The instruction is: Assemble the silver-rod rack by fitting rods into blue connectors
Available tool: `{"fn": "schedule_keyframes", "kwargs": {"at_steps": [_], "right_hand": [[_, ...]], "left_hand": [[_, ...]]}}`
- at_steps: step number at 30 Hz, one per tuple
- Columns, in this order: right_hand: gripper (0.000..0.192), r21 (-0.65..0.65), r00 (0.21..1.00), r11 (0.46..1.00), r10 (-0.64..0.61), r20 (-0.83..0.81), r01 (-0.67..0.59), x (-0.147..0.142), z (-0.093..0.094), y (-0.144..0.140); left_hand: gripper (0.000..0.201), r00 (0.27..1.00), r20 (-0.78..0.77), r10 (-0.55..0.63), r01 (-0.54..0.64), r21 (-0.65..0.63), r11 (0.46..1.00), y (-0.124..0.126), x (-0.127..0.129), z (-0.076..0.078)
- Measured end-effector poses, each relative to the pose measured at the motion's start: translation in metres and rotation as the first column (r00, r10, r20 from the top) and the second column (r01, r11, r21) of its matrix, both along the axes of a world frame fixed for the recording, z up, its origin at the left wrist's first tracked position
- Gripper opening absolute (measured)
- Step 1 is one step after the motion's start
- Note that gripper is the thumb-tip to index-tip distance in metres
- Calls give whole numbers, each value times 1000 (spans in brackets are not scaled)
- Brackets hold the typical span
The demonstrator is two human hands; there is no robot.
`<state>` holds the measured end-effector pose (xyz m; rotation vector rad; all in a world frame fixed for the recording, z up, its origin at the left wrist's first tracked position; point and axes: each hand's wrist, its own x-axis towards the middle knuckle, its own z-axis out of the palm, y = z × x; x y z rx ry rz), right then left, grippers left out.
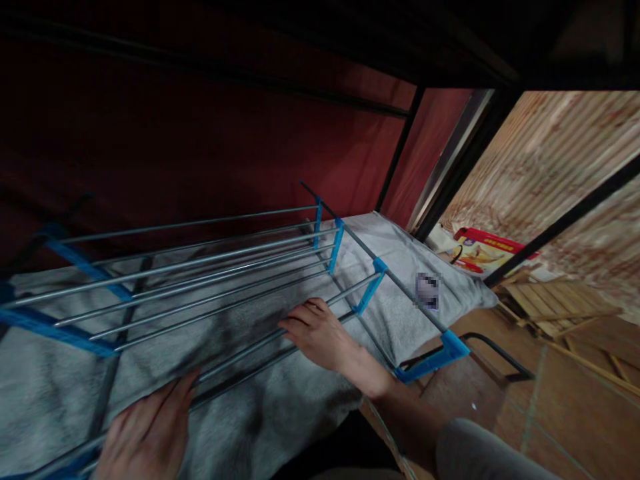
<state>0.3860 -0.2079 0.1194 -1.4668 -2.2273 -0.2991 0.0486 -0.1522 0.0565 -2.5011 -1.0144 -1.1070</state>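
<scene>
Set across rumpled grey cloth (280, 407), a metal rack (250, 267), slanting from lower left toward the right; on its nearest rod, both of the person's hands; left hand (150, 427) laid over the rod low in view, fingers close together and slightly bent; right hand (320, 333) farther along the same rod, fingers curved over the top; cannot tell, for either, whether closed around the metal or merely resting, undersides being hidden; above the right wrist, bare forearm, then a grey sleeve (480, 453).

Beneath the rack, cloth over a broad raised surface, running out to a corner at the right; near the end bar, a small pixelated patch (429, 291); behind, a dark red panel (225, 147), crossed and edged by a black frame (467, 167); to the right, a corrugated wall (575, 160), a red-and-yellow box (487, 250), slatted wood (560, 303) and a tiled floor (565, 407).

In the rack, straight round rods with a dull metallic sheen, joined by flat, smooth blue brackets (433, 360); in the cloth, a soft nap with shallow folds; in the wall, upright ridges, blotched pale and rusty brown; in the wood, narrow parallel strips.
</scene>
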Motion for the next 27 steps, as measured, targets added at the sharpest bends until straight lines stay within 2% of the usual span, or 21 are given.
{"fn": "schedule_keyframes", "kwargs": {"at_steps": [3,4,7,13,18,22,27], "right_hand": [[21,31,1000,1000,3,-17,-3,-4,2,-7],[22,42,1000,999,8,-21,-7,-7,4,-9],[26,64,998,996,61,-25,-59,-17,9,-14],[30,77,981,978,193,19,-194,-34,22,-12],[33,56,973,972,228,43,-230,-43,34,-5],[35,24,959,961,275,72,-277,-57,40,4],[50,-31,945,957,289,151,-288,-72,40,16]], "left_hand": [[41,998,-66,0,8,117,993,-11,10,18],[38,997,-73,7,2,119,993,-17,14,25],[35,996,-64,58,-54,65,996,-30,24,41],[48,990,-88,112,-117,-58,991,-41,28,60],[50,987,-102,126,-134,-81,988,-43,29,71],[43,987,-94,128,-136,-77,988,-40,32,74],[40,990,-50,129,-132,-47,990,-39,37,77]]}}
